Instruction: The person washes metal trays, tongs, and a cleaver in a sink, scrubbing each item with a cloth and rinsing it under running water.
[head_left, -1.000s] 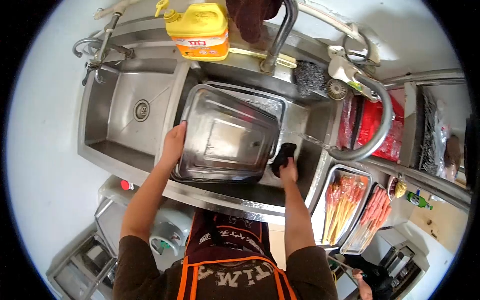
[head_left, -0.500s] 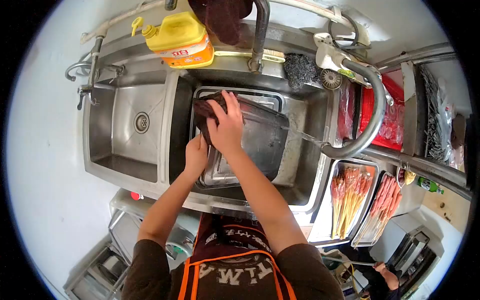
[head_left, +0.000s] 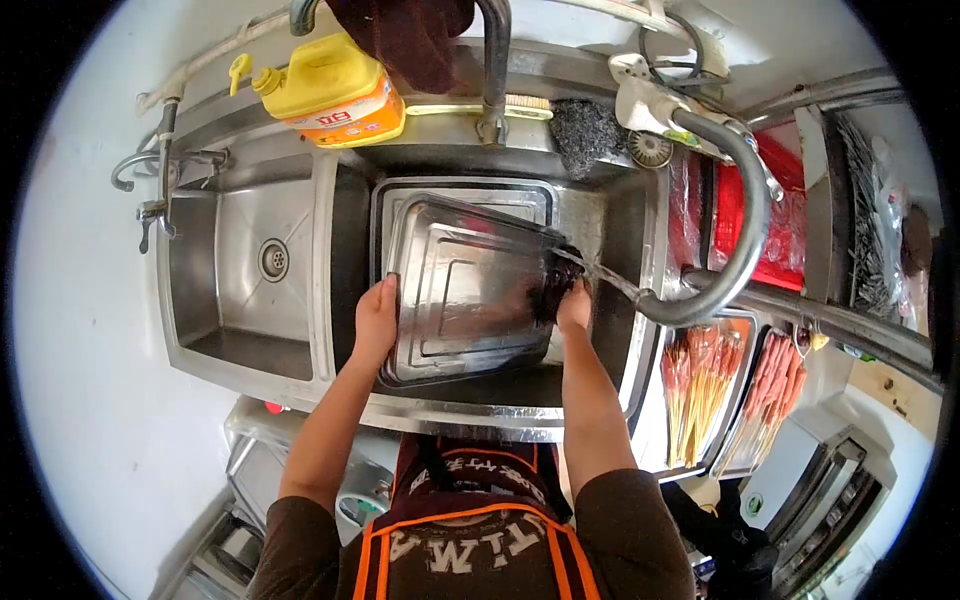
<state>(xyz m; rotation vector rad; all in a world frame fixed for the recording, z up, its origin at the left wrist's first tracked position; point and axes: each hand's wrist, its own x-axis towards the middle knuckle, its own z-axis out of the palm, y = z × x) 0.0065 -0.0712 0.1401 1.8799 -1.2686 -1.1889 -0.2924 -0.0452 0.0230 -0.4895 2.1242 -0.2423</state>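
A metal tray (head_left: 470, 290) is tilted over the right sink basin, and my left hand (head_left: 376, 322) grips its left edge. At the tray's right end, my right hand (head_left: 574, 306) is closed on a dark cloth (head_left: 560, 280), which lies against the metal. Water from the curved faucet (head_left: 745, 250) runs down beside the cloth. Beneath the held tray, another metal tray (head_left: 545, 200) rests in the basin, largely covered.
The left basin (head_left: 270, 220) has a round drain. Behind the sink stand a yellow detergent jug (head_left: 335, 95), a brush (head_left: 525, 107) and a dark scouring mesh (head_left: 588, 138). Trays of skewers (head_left: 700, 390) sit at right. Someone in dark clothing (head_left: 735, 540) is at lower right.
My right hand and the cloth have moved from the tray's left end to its right end. My left hand has shifted to the left edge, and the tray's flat face shows more.
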